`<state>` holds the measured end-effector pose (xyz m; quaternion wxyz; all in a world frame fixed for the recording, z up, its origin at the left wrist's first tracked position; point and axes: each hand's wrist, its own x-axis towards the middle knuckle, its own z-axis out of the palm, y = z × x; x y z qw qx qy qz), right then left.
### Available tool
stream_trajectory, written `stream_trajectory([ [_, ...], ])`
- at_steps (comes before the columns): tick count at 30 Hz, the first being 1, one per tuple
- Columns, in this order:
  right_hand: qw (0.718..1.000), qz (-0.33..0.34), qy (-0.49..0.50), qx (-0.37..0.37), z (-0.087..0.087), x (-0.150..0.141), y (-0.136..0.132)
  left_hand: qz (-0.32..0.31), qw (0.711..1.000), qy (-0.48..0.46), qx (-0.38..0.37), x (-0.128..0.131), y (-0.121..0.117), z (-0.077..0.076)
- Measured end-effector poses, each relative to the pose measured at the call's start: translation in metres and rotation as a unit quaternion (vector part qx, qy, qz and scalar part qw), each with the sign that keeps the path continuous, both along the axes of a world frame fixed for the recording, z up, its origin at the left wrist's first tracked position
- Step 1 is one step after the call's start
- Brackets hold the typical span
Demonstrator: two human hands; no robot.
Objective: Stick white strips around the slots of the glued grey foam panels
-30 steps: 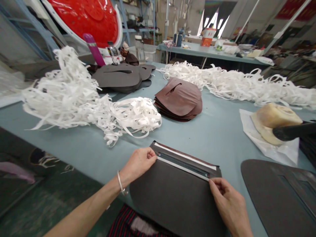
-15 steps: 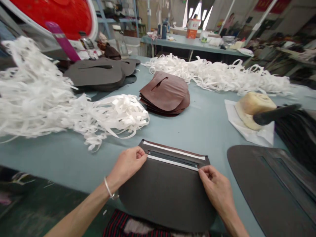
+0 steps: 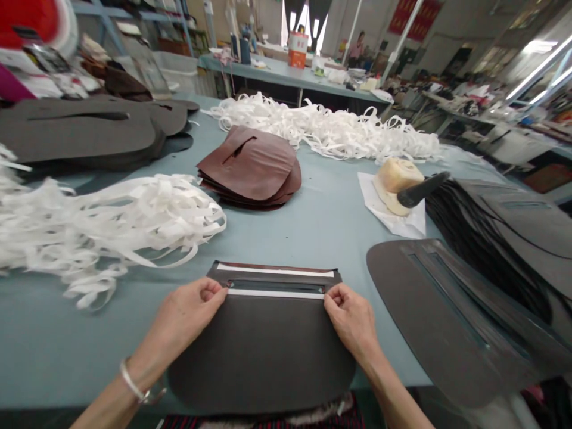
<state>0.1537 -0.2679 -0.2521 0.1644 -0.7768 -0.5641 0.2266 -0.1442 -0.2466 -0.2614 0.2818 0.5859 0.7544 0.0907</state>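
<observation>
A dark grey leather-like panel with rounded lower corners lies before me at the table's front edge. Near its top runs a narrow slot, with one white strip above it and another white tape strip along its lower edge. My left hand, with a bracelet at the wrist, pinches the left end of the lower strip. At the right end, my right hand has thumb and fingers closed on the same strip. Fingertips cover both ends. Brown material shows along the panel's top edge.
Tangled white tape heaps at left, with another heap behind. Brown leather pieces are stacked mid-table, dark pieces back left. To the right are a yellowish block with a black handle, a slotted dark panel and stacked panels.
The view has swung right, so the table things appear farther left. The panel looks more level in view. Both hands keep their pinch on the lower strip's ends.
</observation>
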Motion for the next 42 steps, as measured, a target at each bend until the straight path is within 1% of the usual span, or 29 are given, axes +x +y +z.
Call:
stream_trajectory([
  [2,1.000,-0.002,-0.016,0.003,0.001,-0.002,0.001,0.010,0.999,0.029,0.021,0.005,-0.003,0.001],
  [3,1.000,-0.004,-0.024,0.004,0.001,-0.003,0.001,0.016,0.998,0.041,0.043,0.008,-0.005,0.000],
  [5,0.999,-0.005,-0.042,0.003,0.002,-0.004,0.001,0.007,0.990,0.057,0.126,0.014,-0.011,-0.004],
  [6,0.998,-0.002,-0.055,0.004,0.001,-0.004,0.001,-0.019,0.982,0.060,0.180,0.018,-0.015,-0.007],
  [7,0.997,0.005,-0.071,0.007,0.000,-0.004,0.001,-0.059,0.968,0.065,0.235,0.021,-0.020,-0.010],
  [8,0.995,0.019,-0.092,0.017,-0.001,-0.004,0.000,-0.105,0.952,0.074,0.279,0.024,-0.025,-0.014],
  [9,0.992,0.042,-0.115,0.035,-0.003,-0.005,0.000,-0.152,0.936,0.088,0.306,0.027,-0.029,-0.017],
  [10,0.986,0.076,-0.135,0.064,-0.005,-0.006,-0.001,-0.192,0.924,0.105,0.314,0.029,-0.034,-0.019],
  [11,0.976,0.125,-0.150,0.102,-0.007,-0.008,-0.002,-0.223,0.915,0.123,0.312,0.030,-0.038,-0.019],
  [12,0.959,0.186,-0.158,0.142,-0.008,-0.011,-0.002,-0.244,0.911,0.140,0.302,0.031,-0.042,-0.019],
  [14,0.914,0.310,-0.160,0.206,-0.009,-0.019,-0.002,-0.260,0.908,0.158,0.287,0.031,-0.046,-0.014],
  [15,0.894,0.356,-0.159,0.222,-0.009,-0.025,-0.001,-0.262,0.910,0.154,0.282,0.030,-0.047,-0.011],
  [16,0.880,0.385,-0.159,0.227,-0.008,-0.030,0.000,-0.260,0.913,0.143,0.280,0.029,-0.046,-0.009],
  [17,0.875,0.400,-0.157,0.225,-0.007,-0.035,0.002,-0.249,0.918,0.127,0.282,0.027,-0.044,-0.007],
  [18,0.875,0.405,-0.150,0.221,-0.006,-0.039,0.004,-0.226,0.924,0.106,0.288,0.025,-0.041,-0.006],
  [19,0.877,0.407,-0.136,0.219,-0.005,-0.043,0.006,-0.192,0.931,0.086,0.298,0.022,-0.037,-0.006],
  [22,0.876,0.417,-0.071,0.231,-0.007,-0.050,0.016,-0.053,0.946,0.041,0.317,0.011,-0.024,-0.010],
  [23,0.874,0.419,-0.047,0.240,-0.009,-0.051,0.019,-0.017,0.951,0.027,0.307,0.008,-0.020,-0.010],
  [25,0.871,0.419,-0.007,0.258,-0.014,-0.053,0.025,0.027,0.967,-0.016,0.253,0.003,-0.015,-0.006],
  [27,0.867,0.419,0.016,0.270,-0.017,-0.053,0.028,0.035,0.980,-0.083,0.179,0.002,-0.014,0.006],
  [29,0.866,0.420,0.026,0.271,-0.017,-0.051,0.028,0.024,0.978,-0.160,0.132,0.000,-0.015,0.027],
  [32,0.877,0.410,0.024,0.249,-0.011,-0.043,0.025,0.010,0.957,-0.262,0.128,-0.010,-0.013,0.059],
  [34,0.888,0.401,0.020,0.225,-0.008,-0.035,0.022,-0.004,0.951,-0.287,0.119,-0.021,-0.007,0.071],
  [35,0.891,0.399,0.017,0.216,-0.008,-0.032,0.019,-0.014,0.954,-0.272,0.121,-0.027,-0.004,0.072],
  [36,0.893,0.398,0.010,0.211,-0.008,-0.028,0.017,-0.025,0.961,-0.238,0.137,-0.031,-0.002,0.070],
  [37,0.892,0.398,-0.001,0.213,-0.010,-0.025,0.015,-0.032,0.967,-0.188,0.168,-0.033,-0.001,0.064],
  [38,0.890,0.399,-0.019,0.222,-0.012,-0.023,0.013,-0.035,0.968,-0.131,0.210,-0.033,-0.001,0.056],
  [40,0.881,0.398,-0.060,0.247,-0.018,-0.021,0.009,-0.042,0.957,-0.045,0.284,-0.026,-0.009,0.036],
  [42,0.875,0.396,-0.090,0.264,-0.023,-0.023,0.006,-0.062,0.952,-0.033,0.298,-0.015,-0.021,0.016],
])
